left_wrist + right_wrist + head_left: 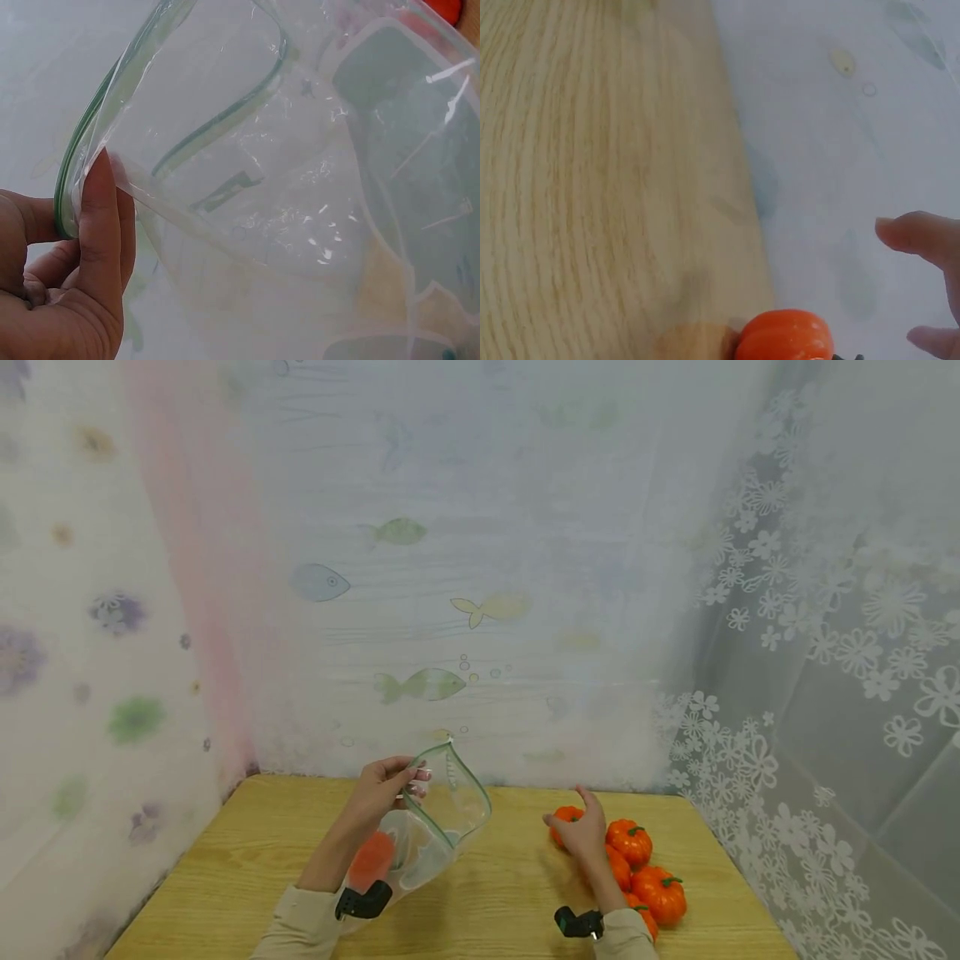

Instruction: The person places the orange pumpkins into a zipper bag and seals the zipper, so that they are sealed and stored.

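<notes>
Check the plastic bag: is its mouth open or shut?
The bag is open: in the head view its green rim spreads into a loop, one side pinched by the left hand.

A clear plastic bag (427,860) with pale printing and a green zip rim is tilted over the surface (247,843), left of its middle; the left grip (384,789) pinches the rim, and the mouth gapes. An orange shape (372,858) shows through its lower part. At least five glossy, ribbed orange pumpkins (660,897) with green stems cluster toward the right edge, the farthest partly hidden behind the right grip (587,832).
</notes>
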Available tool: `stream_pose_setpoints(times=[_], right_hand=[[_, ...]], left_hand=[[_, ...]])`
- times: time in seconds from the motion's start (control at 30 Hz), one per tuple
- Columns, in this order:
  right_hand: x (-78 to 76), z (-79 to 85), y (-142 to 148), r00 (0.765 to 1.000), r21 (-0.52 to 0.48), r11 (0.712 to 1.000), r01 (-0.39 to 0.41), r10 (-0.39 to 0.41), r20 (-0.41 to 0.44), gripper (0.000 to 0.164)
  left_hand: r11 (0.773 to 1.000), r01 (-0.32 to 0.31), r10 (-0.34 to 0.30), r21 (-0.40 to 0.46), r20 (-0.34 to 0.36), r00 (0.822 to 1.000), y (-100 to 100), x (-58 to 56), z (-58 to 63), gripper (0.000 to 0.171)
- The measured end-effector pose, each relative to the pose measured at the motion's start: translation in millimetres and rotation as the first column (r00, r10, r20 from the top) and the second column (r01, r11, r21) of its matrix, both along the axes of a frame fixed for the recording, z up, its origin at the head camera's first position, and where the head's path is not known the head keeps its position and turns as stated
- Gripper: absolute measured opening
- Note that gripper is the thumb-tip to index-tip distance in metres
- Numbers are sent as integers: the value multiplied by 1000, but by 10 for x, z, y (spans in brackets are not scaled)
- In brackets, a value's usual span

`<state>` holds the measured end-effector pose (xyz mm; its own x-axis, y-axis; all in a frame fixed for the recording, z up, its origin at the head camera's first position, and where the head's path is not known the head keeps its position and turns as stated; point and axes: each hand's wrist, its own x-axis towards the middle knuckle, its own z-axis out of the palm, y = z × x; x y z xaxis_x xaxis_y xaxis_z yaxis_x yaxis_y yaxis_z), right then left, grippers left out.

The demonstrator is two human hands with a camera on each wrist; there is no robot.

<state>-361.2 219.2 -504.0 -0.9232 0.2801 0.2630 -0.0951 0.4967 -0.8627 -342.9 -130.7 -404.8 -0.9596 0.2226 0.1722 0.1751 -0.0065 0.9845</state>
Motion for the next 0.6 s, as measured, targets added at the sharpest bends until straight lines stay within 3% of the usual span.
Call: stream_pose_setpoints(times=[0.17,0.33,0.6], right_hand=[[-40,51,34,990,117,993,-30,14,137,100],[-71,49,24,969,89,993,-75,52,241,106],[-115,-29,-20,966,68,985,-159,141,218,88]], left_hand=[[1000,-7,7,4,3,1000,-8,-28,-8,28],[1000,-4,4,4,15,1000,-24,-75,-17,27],[1000,4,-4,6,20,1000,-39,-163,-44,27]])
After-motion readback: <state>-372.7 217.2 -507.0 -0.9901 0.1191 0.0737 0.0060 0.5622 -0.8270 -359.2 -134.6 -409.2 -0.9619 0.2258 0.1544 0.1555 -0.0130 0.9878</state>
